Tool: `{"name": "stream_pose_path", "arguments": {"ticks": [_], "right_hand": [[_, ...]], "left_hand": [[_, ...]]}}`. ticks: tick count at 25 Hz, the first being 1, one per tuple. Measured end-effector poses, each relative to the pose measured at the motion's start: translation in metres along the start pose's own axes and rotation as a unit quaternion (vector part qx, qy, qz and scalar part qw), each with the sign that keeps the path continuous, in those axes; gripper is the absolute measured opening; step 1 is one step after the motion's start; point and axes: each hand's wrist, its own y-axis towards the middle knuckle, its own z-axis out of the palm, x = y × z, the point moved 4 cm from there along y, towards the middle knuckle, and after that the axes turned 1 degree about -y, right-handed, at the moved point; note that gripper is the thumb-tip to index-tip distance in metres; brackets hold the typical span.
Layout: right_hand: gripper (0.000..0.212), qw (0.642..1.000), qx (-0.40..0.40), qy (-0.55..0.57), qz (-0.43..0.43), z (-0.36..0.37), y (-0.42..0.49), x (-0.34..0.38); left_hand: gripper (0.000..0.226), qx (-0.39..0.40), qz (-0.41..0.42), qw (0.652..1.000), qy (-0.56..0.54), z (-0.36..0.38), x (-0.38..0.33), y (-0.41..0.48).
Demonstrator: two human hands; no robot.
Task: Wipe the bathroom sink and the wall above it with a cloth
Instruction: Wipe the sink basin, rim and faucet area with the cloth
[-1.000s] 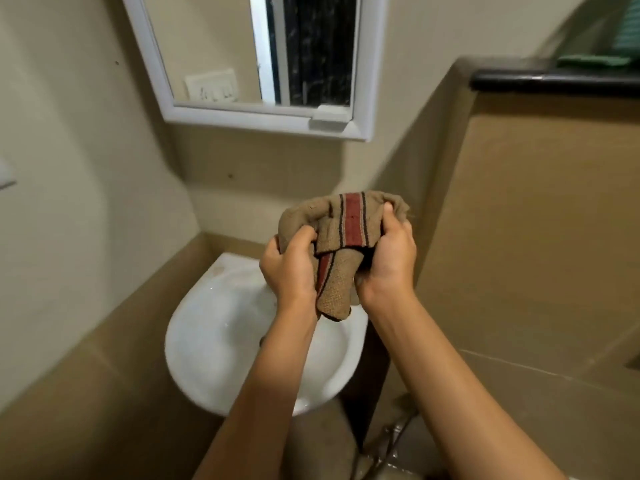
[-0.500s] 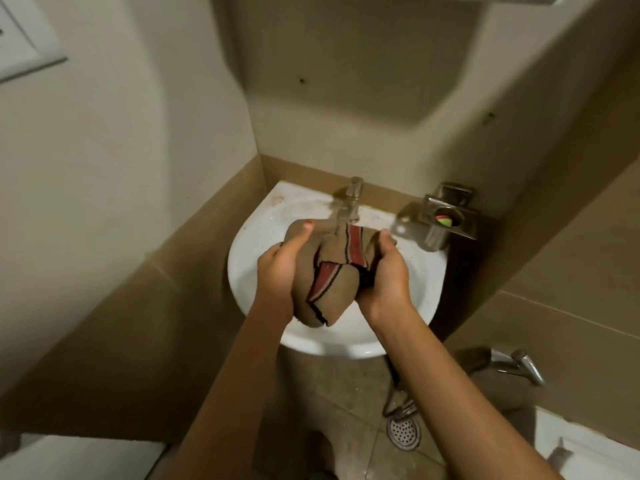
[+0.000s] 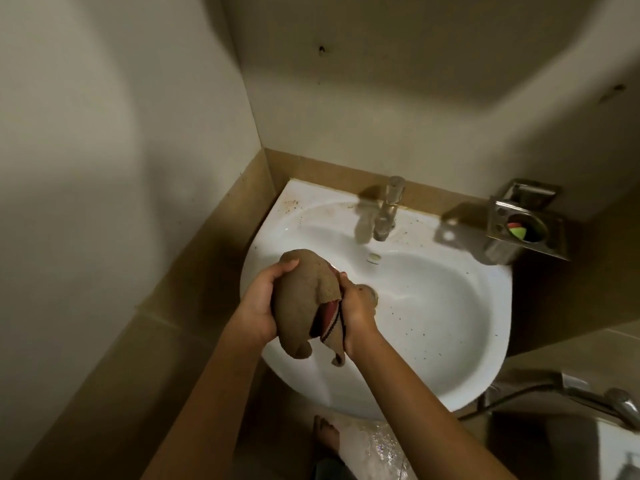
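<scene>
The left hand (image 3: pixel 258 306) and right hand (image 3: pixel 358 308) each gripped the bunched cloth (image 3: pixel 304 299) above the speckled sink (image 3: pixel 443 327); folded into a flat pad, it would probably lift grime better.

I got a dim, yellowish picture. The tap (image 3: pixel 388 211) and the metal holder (image 3: pixel 498 249) cast shadows toward nine o'clock across the sink (image 3: pixel 467 323), so light came from three o'clock. The walls (image 3: pixel 104 133) bowed at the edges, and the five o'clock corner was blurred.
</scene>
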Motion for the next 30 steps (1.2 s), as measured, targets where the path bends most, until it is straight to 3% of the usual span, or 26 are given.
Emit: {"name": "stream_pose_path", "arguments": {"ticks": [2, 6, 8, 10, 12, 13, 15, 17, 19, 20, 22, 23, 25, 26, 28, 30], "right_hand": [[0.084, 0.989, -0.002, -0.143, -0.026, 0.011, -0.007, 0.011], [0.039, 0.951, -0.069, -0.198, -0.228, 0.019, -0.016, 0.045], [0.038, 0.967, 0.041, -0.134, -0.215, 0.029, -0.016, 0.048], [0.058, 0.976, 0.168, -0.061, -0.124, 0.042, -0.012, 0.042], [0.071, 0.974, 0.197, -0.048, -0.104, 0.045, -0.002, 0.036], [0.072, 0.976, 0.185, -0.042, -0.108, 0.044, 0.003, 0.033], [0.052, 0.978, 0.149, -0.049, -0.135, 0.045, 0.009, 0.029], [0.025, 0.976, 0.083, -0.083, -0.184, 0.048, 0.012, 0.031], [0.012, 0.961, -0.018, -0.119, -0.248, 0.052, 0.009, 0.044], [0.01, 0.945, -0.069, -0.143, -0.285, 0.054, 0.007, 0.054], [0.029, 0.88, -0.141, -0.24, -0.385, 0.06, 0.008, 0.082], [0.047, 0.834, -0.16, -0.322, -0.418, 0.065, 0.016, 0.095], [0.067, 0.75, -0.189, -0.495, -0.397, 0.07, 0.043, 0.116], [0.069, 0.736, -0.201, -0.537, -0.361, 0.067, 0.061, 0.125], [0.07, 0.755, -0.198, -0.558, -0.282, 0.061, 0.089, 0.134], [0.071, 0.765, -0.195, -0.555, -0.261, 0.061, 0.108, 0.129]], "left_hand": [[0.029, 0.015, 0.001, 1.0, -0.003, -0.003, -0.011, 0.015], [0.027, 0.055, 0.012, 0.998, 0.024, -0.01, -0.032, 0.047], [0.026, 0.078, 0.015, 0.996, 0.039, -0.009, -0.037, 0.057], [0.031, 0.109, -0.006, 0.992, 0.058, -0.009, -0.038, 0.065], [0.034, 0.139, -0.039, 0.987, 0.073, -0.011, -0.039, 0.071], [0.033, 0.148, -0.052, 0.985, 0.076, -0.011, -0.039, 0.073], [0.028, 0.128, -0.034, 0.984, 0.118, -0.009, -0.038, 0.077], [0.025, 0.056, 0.059, 0.976, 0.204, -0.003, -0.043, 0.088], [0.024, -0.016, 0.196, 0.931, 0.307, 0.007, -0.053, 0.095], [0.03, -0.061, 0.255, 0.887, 0.379, 0.01, -0.061, 0.098], [0.042, -0.136, 0.319, 0.806, 0.479, 0.015, -0.08, 0.104], [0.044, -0.149, 0.336, 0.787, 0.495, 0.017, -0.09, 0.109], [0.044, -0.14, 0.352, 0.783, 0.493, 0.021, -0.108, 0.121], [0.044, -0.136, 0.358, 0.788, 0.482, 0.021, -0.117, 0.128], [0.043, -0.134, 0.371, 0.782, 0.482, 0.014, -0.13, 0.145], [0.041, -0.132, 0.383, 0.773, 0.487, 0.002, -0.141, 0.164]]}}
